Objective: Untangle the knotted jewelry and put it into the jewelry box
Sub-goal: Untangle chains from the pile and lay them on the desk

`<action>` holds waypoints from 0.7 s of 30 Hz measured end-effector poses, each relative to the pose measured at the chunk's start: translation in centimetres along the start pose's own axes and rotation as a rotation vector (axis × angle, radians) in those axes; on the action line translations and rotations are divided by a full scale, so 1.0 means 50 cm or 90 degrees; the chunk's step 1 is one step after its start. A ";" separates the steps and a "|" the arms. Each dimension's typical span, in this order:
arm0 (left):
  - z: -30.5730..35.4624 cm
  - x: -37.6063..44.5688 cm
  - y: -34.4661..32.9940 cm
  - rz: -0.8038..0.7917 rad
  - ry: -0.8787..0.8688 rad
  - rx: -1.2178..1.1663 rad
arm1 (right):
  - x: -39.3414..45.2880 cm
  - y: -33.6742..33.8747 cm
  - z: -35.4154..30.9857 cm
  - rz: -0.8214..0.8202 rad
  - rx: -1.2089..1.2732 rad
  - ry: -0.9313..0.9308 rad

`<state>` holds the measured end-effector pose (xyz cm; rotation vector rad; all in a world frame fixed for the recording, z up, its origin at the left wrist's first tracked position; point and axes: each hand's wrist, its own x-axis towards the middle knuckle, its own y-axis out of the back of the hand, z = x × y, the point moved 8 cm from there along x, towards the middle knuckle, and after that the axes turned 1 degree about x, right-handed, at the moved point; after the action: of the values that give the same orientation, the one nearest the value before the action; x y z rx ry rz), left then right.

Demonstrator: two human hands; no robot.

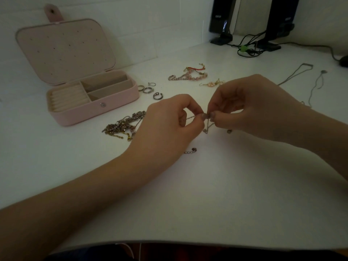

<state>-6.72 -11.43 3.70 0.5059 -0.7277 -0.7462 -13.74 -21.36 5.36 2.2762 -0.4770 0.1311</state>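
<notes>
Both hands, left (169, 119) & right (250, 108), pinch the chain (208, 125) btwn fingertips above the surface; box (90, 98) lies open far-left, nearer left hand.

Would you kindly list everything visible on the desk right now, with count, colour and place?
jewelry box: one, pink, lid open, far left.
rings: four, silver, right of the box.
tangled chains: one heap, silver and gold, in front of the box, beside the left wrist.
bead bracelets: one cluster, pink, red and silver, far centre.
earrings: one small cluster, gold and pink, beyond the right hand.
necklaces: two, thin silver, far right.
speakers: two, black, back right, with cables.
thin chain: one, silver, pinched between both hands.
left hand: pinching the chain.
right hand: pinching the chain.
</notes>
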 end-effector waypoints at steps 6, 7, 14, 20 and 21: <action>-0.007 0.001 -0.008 -0.030 0.038 -0.041 | 0.001 0.000 0.004 0.013 -0.003 0.003; -0.010 0.001 -0.009 -0.031 0.049 -0.056 | 0.001 0.000 0.003 0.017 -0.003 0.003; -0.024 0.004 -0.011 -0.045 0.106 -0.160 | 0.001 0.004 -0.004 0.039 -0.039 0.027; -0.031 0.007 -0.012 -0.059 0.153 -0.218 | -0.001 0.005 -0.013 0.059 -0.094 0.073; -0.035 0.008 -0.012 -0.057 0.168 -0.235 | -0.002 0.006 -0.017 0.069 -0.114 0.093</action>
<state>-5.47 -11.82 2.33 0.2927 -0.3119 -0.8560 -13.90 -20.88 6.13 2.0496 -0.5143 0.2961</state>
